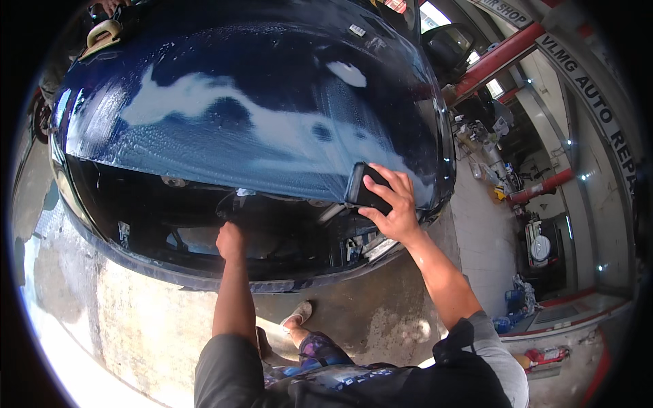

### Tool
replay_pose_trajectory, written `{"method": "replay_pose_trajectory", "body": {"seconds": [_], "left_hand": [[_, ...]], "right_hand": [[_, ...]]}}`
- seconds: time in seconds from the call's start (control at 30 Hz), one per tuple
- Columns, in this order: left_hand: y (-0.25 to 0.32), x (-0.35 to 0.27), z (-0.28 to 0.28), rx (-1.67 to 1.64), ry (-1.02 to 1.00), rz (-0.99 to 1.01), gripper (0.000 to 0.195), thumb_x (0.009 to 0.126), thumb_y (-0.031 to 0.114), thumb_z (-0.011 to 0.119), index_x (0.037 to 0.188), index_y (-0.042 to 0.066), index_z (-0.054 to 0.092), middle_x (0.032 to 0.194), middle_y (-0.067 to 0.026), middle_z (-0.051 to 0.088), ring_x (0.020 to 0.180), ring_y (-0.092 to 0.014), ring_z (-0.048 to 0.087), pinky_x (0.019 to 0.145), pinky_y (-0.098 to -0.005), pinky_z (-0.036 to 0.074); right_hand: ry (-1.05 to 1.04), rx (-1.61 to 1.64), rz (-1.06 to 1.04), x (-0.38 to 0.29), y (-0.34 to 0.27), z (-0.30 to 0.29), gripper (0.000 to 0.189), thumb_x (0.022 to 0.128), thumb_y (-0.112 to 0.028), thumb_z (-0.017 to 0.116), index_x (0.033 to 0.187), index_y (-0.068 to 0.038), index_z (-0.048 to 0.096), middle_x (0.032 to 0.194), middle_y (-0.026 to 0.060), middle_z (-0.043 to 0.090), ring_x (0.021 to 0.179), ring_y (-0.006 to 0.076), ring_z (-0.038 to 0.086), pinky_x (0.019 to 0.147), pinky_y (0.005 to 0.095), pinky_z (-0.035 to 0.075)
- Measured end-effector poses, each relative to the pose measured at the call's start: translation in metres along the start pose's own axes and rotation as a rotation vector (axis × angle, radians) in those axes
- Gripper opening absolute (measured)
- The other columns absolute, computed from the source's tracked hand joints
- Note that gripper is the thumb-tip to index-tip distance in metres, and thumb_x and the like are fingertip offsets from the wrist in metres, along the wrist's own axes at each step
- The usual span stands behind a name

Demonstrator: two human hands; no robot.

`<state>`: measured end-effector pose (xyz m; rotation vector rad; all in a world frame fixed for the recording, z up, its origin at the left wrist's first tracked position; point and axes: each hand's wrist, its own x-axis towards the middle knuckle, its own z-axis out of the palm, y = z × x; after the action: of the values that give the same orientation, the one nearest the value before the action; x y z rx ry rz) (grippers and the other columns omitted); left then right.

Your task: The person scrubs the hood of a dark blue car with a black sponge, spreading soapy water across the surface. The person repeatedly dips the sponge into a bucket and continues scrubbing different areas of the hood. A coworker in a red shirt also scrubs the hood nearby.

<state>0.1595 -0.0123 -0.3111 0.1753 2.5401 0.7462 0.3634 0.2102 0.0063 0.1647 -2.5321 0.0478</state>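
Note:
A dark blue car hood (285,92) spreads before me, wet with droplets and marked by pale, dull patches. My right hand (395,201) grips a black sanding block (371,189) at the hood's front edge, right of centre. The block rests tilted against the painted surface. My left hand (232,239) is curled in front of the dark opening (285,219) below the hood edge. A thin dark line and a small pale piece (246,192) show just above it. Whether its fingers hold anything is hidden.
A beige-handled tool (103,36) lies on the hood's far left, near another person's hand (109,5). A small white block (357,30) sits farther up the hood. The car's side mirror (446,45) juts out at right. Red posts (541,186) and shop clutter stand beyond.

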Motion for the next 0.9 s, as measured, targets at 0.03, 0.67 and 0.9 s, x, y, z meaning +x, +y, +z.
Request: {"method": "replay_pose_trajectory", "body": {"seconds": [0.03,0.67,0.9], "left_hand": [[0.001,0.002,0.0,-0.004,-0.003,-0.017,0.034,0.096,0.027,0.066,0.112,0.0,0.081,0.118,-0.0239,0.079,0.113,-0.042,0.076,0.097,-0.0502,0.061],[0.0,0.003,-0.005,-0.019,-0.015,-0.01,0.033,0.1,0.021,0.058,0.11,0.0,0.082,0.114,-0.0239,0.08,0.109,-0.042,0.078,0.095,-0.0502,0.062],[-0.004,0.001,-0.007,-0.038,-0.056,-0.013,0.036,0.101,0.022,0.057,0.116,0.0,0.081,0.12,-0.025,0.078,0.114,-0.043,0.076,0.097,-0.0505,0.061]], "right_hand": [[-0.066,0.014,0.036,-0.003,0.003,-0.003,0.064,0.076,-0.041,0.095,0.133,-0.018,0.078,0.149,0.0089,0.066,0.125,0.0335,0.061,0.11,0.0458,0.044],[-0.09,0.025,0.087,0.136,0.065,0.063,0.058,0.081,-0.038,0.091,0.134,-0.019,0.077,0.147,0.009,0.068,0.126,0.0338,0.063,0.112,0.0465,0.046],[-0.03,-0.024,0.146,0.141,0.032,0.08,0.057,0.086,-0.045,0.087,0.138,-0.023,0.076,0.152,0.0063,0.065,0.13,0.0304,0.061,0.11,0.0454,0.043]]}}
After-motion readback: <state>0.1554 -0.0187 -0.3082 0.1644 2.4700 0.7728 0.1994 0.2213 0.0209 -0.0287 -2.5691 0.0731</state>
